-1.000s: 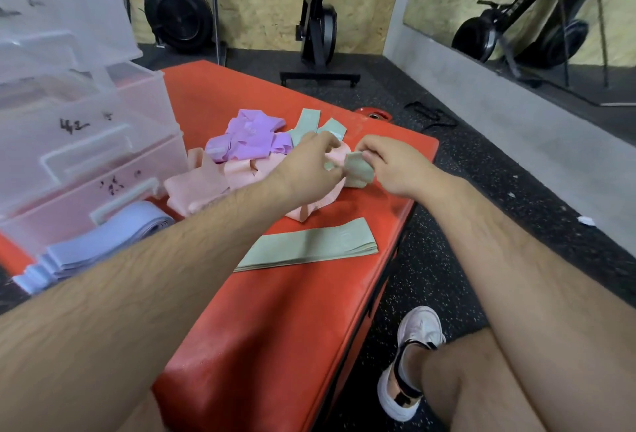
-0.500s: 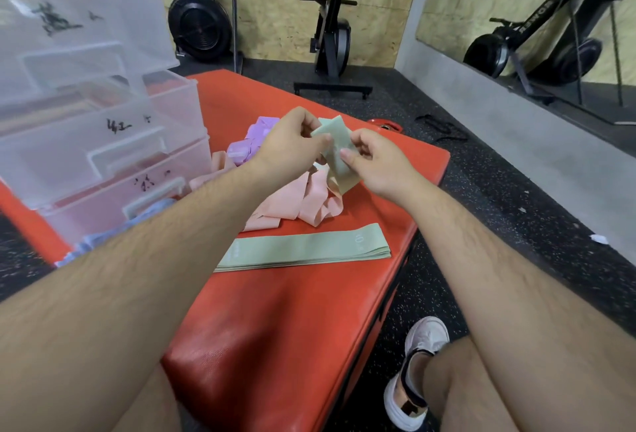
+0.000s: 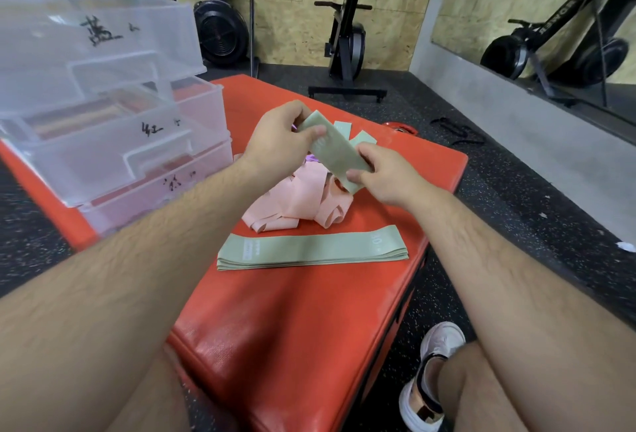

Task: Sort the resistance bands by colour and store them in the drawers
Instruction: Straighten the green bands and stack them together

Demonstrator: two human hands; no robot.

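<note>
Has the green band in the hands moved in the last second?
Yes. The band has risen off the pink pile, now stretched between left hand and right hand.

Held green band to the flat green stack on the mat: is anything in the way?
Nothing visible does. The left hand and right hand hold the green band in the air over the pink pile. The green stack lies nearer the person on the orange mat, its top bare; the pink pile lies beyond it, not on it.

Red padded bench with clear drawer unit, pink bands, folded green bands.
</note>
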